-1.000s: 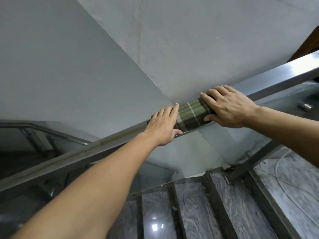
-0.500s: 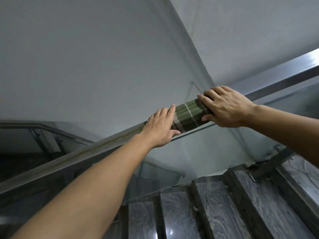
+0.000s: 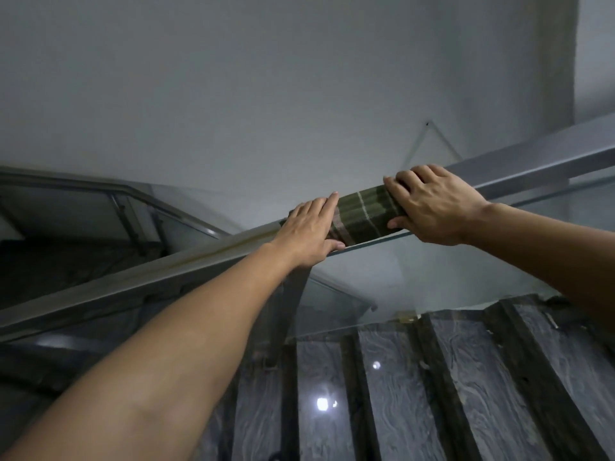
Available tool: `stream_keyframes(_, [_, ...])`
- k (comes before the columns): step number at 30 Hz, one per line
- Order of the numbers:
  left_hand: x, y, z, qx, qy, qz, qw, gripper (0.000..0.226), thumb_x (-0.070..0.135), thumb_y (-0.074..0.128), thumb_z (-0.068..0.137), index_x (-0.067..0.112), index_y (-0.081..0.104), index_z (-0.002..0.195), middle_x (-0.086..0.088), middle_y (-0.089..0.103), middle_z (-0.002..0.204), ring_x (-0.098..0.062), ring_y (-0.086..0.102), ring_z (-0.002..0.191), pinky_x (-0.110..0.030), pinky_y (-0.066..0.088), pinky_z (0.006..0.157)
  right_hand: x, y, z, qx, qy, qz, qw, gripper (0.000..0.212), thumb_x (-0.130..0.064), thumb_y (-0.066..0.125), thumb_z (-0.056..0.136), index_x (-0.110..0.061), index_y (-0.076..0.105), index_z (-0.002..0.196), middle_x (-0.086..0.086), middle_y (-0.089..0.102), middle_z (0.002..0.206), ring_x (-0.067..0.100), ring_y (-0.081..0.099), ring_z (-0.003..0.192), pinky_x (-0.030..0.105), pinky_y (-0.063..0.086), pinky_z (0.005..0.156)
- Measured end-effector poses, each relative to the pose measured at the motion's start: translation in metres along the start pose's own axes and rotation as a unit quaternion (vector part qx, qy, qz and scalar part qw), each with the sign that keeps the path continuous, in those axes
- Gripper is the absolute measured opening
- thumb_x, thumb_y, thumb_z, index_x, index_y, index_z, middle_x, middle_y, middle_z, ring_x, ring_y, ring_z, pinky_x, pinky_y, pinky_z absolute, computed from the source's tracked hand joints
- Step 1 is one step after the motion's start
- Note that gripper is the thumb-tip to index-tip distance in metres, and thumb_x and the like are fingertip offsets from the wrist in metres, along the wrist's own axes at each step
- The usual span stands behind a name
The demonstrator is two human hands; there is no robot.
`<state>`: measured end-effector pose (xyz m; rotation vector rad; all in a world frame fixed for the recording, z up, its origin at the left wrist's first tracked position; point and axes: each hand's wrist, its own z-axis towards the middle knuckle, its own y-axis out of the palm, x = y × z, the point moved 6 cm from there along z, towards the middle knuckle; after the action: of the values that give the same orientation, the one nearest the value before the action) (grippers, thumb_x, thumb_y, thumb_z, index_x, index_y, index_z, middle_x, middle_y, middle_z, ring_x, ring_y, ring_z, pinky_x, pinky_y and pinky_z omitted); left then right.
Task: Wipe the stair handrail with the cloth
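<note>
Since the frame a second ago, our view has swung along the staircase: the marble steps [image 3: 396, 394] now fill the lower right, and more bare wall [image 3: 266, 94] shows above, while both hands keep the same grip on the cloth. Nearest us, our left forearm reaches up across the picture. Beyond the steps, a glass panel [image 3: 416, 277] stands under the handrail [image 3: 532, 161], a metal bar rising to the right. Our left hand [image 3: 307, 229] lies flat with fingers together on the lower end of the green striped cloth [image 3: 362, 216], thumb hooked under the rail. Our right hand [image 3: 432, 202] curls over the upper end, thumb beneath. The cloth is wrapped around the bar (top and near side covered), probably so one stroke cleans several faces. A yellowish streak [image 3: 229, 247] marks the rail below the left hand, so we judge that stretch needs more wiping.
</note>
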<state>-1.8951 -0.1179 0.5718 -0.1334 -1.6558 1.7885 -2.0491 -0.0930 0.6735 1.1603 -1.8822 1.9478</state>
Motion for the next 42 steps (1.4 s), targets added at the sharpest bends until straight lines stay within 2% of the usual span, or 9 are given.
stream_keyframes(6, [-0.061,0.010,-0.035,-0.009,-0.033,-0.011,0.999,0.094,0.042,0.068,0.081,0.010,0.011,0.149,-0.013,0.031,0.149,-0.032,0.028,0.139,-0.043,0.018,0.118,-0.065,-0.002,0.039,-0.008,-0.015,-0.013,1.000,0.079,-0.065,0.024,0.087,-0.002,0.033,0.135,0.021,0.056,0.122,0.039,0.056,0.103,0.048,0.046,0.089])
stream_keyframes(14, [-0.141,0.027,-0.078,-0.021,-0.054,-0.008,0.998,0.095,0.040,0.069,0.080,0.009,0.011,0.149,-0.013,0.030,0.149,-0.033,0.027,0.139,-0.044,0.016,0.120,-0.150,-0.015,0.079,0.033,-0.034,-0.015,0.999,0.078,-0.064,0.022,0.086,-0.001,0.036,0.131,0.020,0.058,0.115,0.037,0.057,0.095,0.046,0.047,0.082])
stream_keyframes(20, [-0.222,0.041,-0.125,-0.038,-0.077,-0.014,0.996,0.095,0.038,0.069,0.081,0.010,0.010,0.149,-0.013,0.027,0.151,-0.031,0.024,0.142,-0.044,0.013,0.121,-0.238,-0.025,0.122,0.039,-0.045,0.000,0.998,0.074,-0.063,0.020,0.088,-0.002,0.040,0.126,0.018,0.059,0.110,0.033,0.056,0.091,0.043,0.046,0.080])
stream_keyframes(25, [-0.296,0.056,-0.163,-0.042,-0.113,-0.018,0.993,0.092,0.039,0.070,0.079,0.013,0.014,0.147,-0.012,0.031,0.147,-0.032,0.027,0.139,-0.044,0.018,0.119,-0.312,-0.036,0.158,0.051,-0.061,0.022,0.997,0.071,-0.061,0.023,0.090,-0.001,0.040,0.125,0.018,0.058,0.109,0.031,0.055,0.089,0.042,0.046,0.078])
stream_keyframes(30, [-0.364,0.070,-0.199,-0.052,-0.126,-0.014,0.991,0.090,0.039,0.068,0.080,0.013,0.014,0.147,-0.011,0.031,0.147,-0.031,0.027,0.139,-0.046,0.012,0.121,-0.381,-0.046,0.191,0.034,-0.062,0.034,0.997,0.069,-0.058,0.027,0.091,-0.001,0.038,0.127,0.019,0.056,0.112,0.033,0.054,0.093,0.044,0.045,0.081])
stream_keyframes(33, [-0.398,0.075,-0.226,-0.066,-0.134,-0.013,0.989,0.087,0.030,0.063,0.086,0.011,0.007,0.150,-0.014,0.018,0.157,-0.028,0.009,0.148,-0.043,0.001,0.123,-0.420,-0.052,0.212,0.030,-0.068,0.040,0.996,0.067,-0.057,0.029,0.092,-0.001,0.038,0.127,0.019,0.056,0.112,0.033,0.054,0.095,0.046,0.045,0.083])
stream_keyframes(38, [-0.462,0.084,-0.269,-0.081,-0.150,0.002,0.985,0.091,0.016,0.058,0.086,0.009,-0.006,0.151,-0.011,-0.001,0.162,-0.021,-0.009,0.150,-0.045,-0.003,0.122,-0.493,-0.057,0.250,0.015,-0.075,0.049,0.996,0.069,-0.056,0.031,0.092,0.003,0.035,0.129,0.022,0.055,0.112,0.036,0.053,0.095,0.048,0.043,0.083])
stream_keyframes(42, [-0.501,0.097,-0.306,-0.010,-0.140,0.028,0.990,0.110,0.017,0.068,0.080,0.006,-0.018,0.148,-0.012,-0.014,0.161,-0.023,-0.013,0.149,-0.040,-0.007,0.122,-0.540,-0.060,0.272,0.014,-0.071,0.048,0.996,0.067,-0.056,0.030,0.092,0.002,0.037,0.126,0.020,0.056,0.110,0.035,0.054,0.094,0.048,0.043,0.083])
